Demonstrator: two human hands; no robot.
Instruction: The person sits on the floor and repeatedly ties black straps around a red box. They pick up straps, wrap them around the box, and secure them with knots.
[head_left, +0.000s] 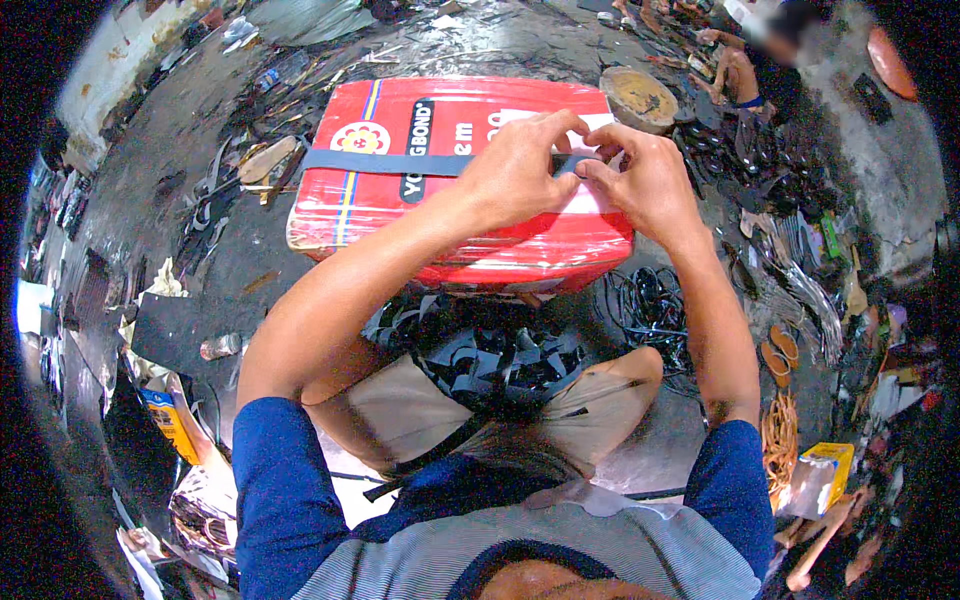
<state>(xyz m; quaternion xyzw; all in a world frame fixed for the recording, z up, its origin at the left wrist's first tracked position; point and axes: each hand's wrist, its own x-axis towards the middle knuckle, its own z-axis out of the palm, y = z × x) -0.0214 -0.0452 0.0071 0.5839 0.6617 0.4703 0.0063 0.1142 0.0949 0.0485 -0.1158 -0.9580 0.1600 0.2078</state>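
A red box wrapped in clear film stands in front of me. Across its top lies a flat dark grey strip, running from the left edge toward my fingers. My left hand is bent over the box, thumb and fingertips pinching the strip on the right part of the lid. Close beside it, my right hand has its fingers curled in a pinch on the same strip. The fingertips nearly meet, and they partly hide the strip there. A pale patch shows on the lid beneath my hands.
Black strip offcuts are heaped between my knees. Right of the box are a tangle of black strips, a round tan block and a pile of dark pieces. Orange bands lie lower right. Another person sits upper right.
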